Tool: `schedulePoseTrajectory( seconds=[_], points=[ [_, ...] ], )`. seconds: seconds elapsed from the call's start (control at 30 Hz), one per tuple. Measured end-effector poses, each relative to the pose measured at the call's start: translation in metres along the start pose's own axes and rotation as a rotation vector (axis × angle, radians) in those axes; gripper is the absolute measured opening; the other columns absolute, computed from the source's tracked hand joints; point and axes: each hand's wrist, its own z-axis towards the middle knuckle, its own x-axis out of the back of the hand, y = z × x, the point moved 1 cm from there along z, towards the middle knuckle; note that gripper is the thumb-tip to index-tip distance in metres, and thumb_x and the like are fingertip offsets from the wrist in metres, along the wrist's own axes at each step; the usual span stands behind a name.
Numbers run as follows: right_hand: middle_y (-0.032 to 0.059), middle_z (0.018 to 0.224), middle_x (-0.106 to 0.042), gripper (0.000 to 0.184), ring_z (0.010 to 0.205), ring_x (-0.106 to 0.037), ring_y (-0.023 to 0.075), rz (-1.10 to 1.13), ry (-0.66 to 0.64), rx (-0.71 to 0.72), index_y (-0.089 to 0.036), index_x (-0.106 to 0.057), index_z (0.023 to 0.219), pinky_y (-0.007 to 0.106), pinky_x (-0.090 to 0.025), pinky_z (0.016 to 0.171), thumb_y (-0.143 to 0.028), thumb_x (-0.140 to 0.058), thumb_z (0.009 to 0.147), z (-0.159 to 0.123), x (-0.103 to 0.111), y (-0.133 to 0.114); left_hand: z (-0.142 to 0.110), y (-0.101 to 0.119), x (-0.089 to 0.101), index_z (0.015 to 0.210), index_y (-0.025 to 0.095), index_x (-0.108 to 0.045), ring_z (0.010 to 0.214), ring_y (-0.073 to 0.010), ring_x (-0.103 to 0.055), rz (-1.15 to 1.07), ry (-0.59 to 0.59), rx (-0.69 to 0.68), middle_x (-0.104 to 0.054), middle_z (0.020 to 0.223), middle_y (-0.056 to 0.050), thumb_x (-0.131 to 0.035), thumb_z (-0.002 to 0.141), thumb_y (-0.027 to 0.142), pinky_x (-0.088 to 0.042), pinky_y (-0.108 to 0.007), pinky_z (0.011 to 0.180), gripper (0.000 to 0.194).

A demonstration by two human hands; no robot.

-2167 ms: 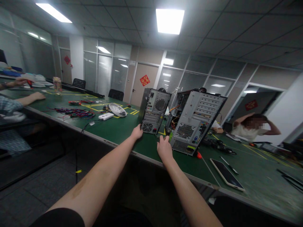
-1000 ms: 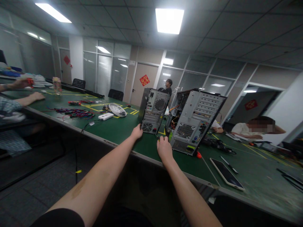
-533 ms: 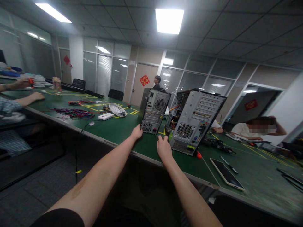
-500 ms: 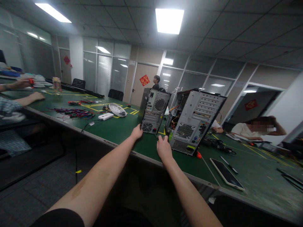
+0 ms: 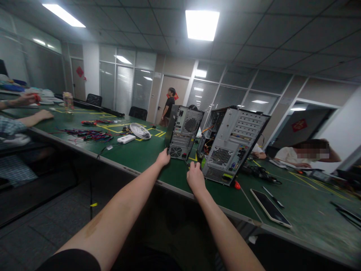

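Observation:
My left hand (image 5: 163, 157) rests against the lower left corner of a grey computer tower (image 5: 184, 131), fingers curled onto its rear panel. The tower stands upright on the green table (image 5: 141, 154) with its back toward me. My right hand (image 5: 195, 177) is closed in a fist just in front of the tower's lower right corner. A thin dark thing sticks out of the fist toward the case; I cannot make out what it is. A second, larger tower (image 5: 235, 145), with its side open, stands just to the right.
A phone (image 5: 270, 207), a thin tool (image 5: 272, 196) and a red-handled tool (image 5: 237, 185) lie at the right. A white fan (image 5: 140, 130), a white box (image 5: 126, 139) and coloured wires (image 5: 87, 133) lie at the left. Seated people work at both ends; one person (image 5: 169, 105) stands at the back.
Both my hands stay where they were. The standing person at the back has walked left from behind the towers. The seated person at the right has lowered their arms.

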Motion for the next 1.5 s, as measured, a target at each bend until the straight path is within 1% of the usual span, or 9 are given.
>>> schedulePoseTrajectory(
  seconds=[0.13,0.23,0.43,0.67,0.8,0.97,1.17,1.37,1.5],
  points=[
    [0.0119,0.117,-0.049,0.022,0.090,-0.068,0.0187,-0.007,0.004,-0.006,-0.016,-0.048,0.120,0.026,-0.046,0.071,-0.015,-0.047,0.098,-0.0007,-0.0005,0.0002,-0.0017,0.0015,0.0016,0.151,0.014,-0.048,0.132,-0.0265,-0.061,0.004,0.001,-0.001,-0.062,0.143,-0.016,-0.056,0.096,0.017,-0.044,-0.034,0.112,0.055],
    [0.0112,0.116,-0.049,0.020,0.088,-0.068,0.0181,-0.017,0.017,-0.010,-0.016,-0.048,0.120,0.025,-0.046,0.069,-0.018,-0.047,0.100,-0.0008,-0.0018,0.0008,-0.0024,0.0024,0.0018,0.150,0.013,-0.049,0.131,-0.0263,-0.061,0.010,-0.007,0.001,-0.063,0.142,-0.016,-0.054,0.097,0.017,-0.045,-0.034,0.111,0.054],
    [0.0090,0.110,-0.051,0.016,0.085,-0.067,0.0178,-0.034,0.047,-0.006,-0.016,-0.048,0.115,0.025,-0.045,0.066,-0.019,-0.047,0.100,0.0003,-0.0063,0.0030,-0.0014,0.0020,0.0001,0.150,0.013,-0.049,0.131,-0.0266,-0.061,0.028,-0.004,-0.004,-0.063,0.141,-0.016,-0.053,0.097,0.017,-0.045,-0.034,0.112,0.053],
    [0.0097,0.113,-0.050,0.017,0.088,-0.067,0.0182,-0.030,0.052,0.009,-0.017,-0.048,0.116,0.025,-0.046,0.068,-0.018,-0.047,0.099,0.0007,-0.0089,0.0040,-0.0020,0.0019,0.0006,0.151,0.014,-0.048,0.132,-0.0257,-0.060,0.016,0.002,0.002,-0.062,0.143,-0.016,-0.057,0.097,0.019,-0.044,-0.032,0.112,0.056],
    [0.0100,0.114,-0.049,0.017,0.088,-0.067,0.0179,-0.025,0.051,0.010,-0.016,-0.048,0.116,0.025,-0.046,0.068,-0.019,-0.048,0.099,0.0006,-0.0083,0.0036,-0.0017,0.0013,0.0002,0.152,0.013,-0.046,0.132,-0.0258,-0.060,0.008,-0.007,-0.001,-0.062,0.143,-0.016,-0.055,0.097,0.018,-0.044,-0.033,0.112,0.056],
    [0.0105,0.115,-0.050,0.018,0.088,-0.066,0.0173,-0.006,0.044,0.005,-0.016,-0.048,0.118,0.025,-0.046,0.068,-0.018,-0.046,0.100,-0.0001,-0.0061,0.0029,-0.0009,0.0011,-0.0005,0.151,0.013,-0.048,0.132,-0.0259,-0.061,0.006,-0.004,-0.015,-0.063,0.142,-0.016,-0.053,0.098,0.018,-0.045,-0.033,0.112,0.054],
    [0.0106,0.116,-0.050,0.019,0.089,-0.067,0.0173,-0.007,0.040,-0.005,-0.016,-0.048,0.119,0.025,-0.047,0.069,-0.018,-0.046,0.100,-0.0003,-0.0043,0.0020,-0.0004,0.0007,-0.0005,0.149,0.017,-0.050,0.129,-0.0258,-0.063,-0.001,0.002,-0.004,-0.065,0.140,-0.015,-0.057,0.097,0.021,-0.046,-0.033,0.110,0.053],
    [0.0113,0.118,-0.050,0.021,0.091,-0.067,0.0184,-0.018,0.036,-0.007,-0.016,-0.049,0.119,0.025,-0.047,0.070,-0.018,-0.047,0.099,0.0009,-0.0057,0.0021,-0.0016,0.0027,0.0007,0.150,0.013,-0.049,0.132,-0.0260,-0.061,0.032,-0.005,-0.002,-0.063,0.142,-0.016,-0.052,0.097,0.017,-0.045,-0.033,0.111,0.053],
    [0.0114,0.118,-0.050,0.022,0.091,-0.067,0.0186,-0.019,0.035,-0.002,-0.016,-0.048,0.121,0.026,-0.047,0.071,-0.018,-0.047,0.099,0.0005,-0.0066,0.0028,-0.0020,0.0032,0.0006,0.152,0.013,-0.047,0.132,-0.0264,-0.060,0.031,-0.007,-0.004,-0.062,0.143,-0.016,-0.051,0.097,0.016,-0.044,-0.033,0.112,0.055]
  ],
)
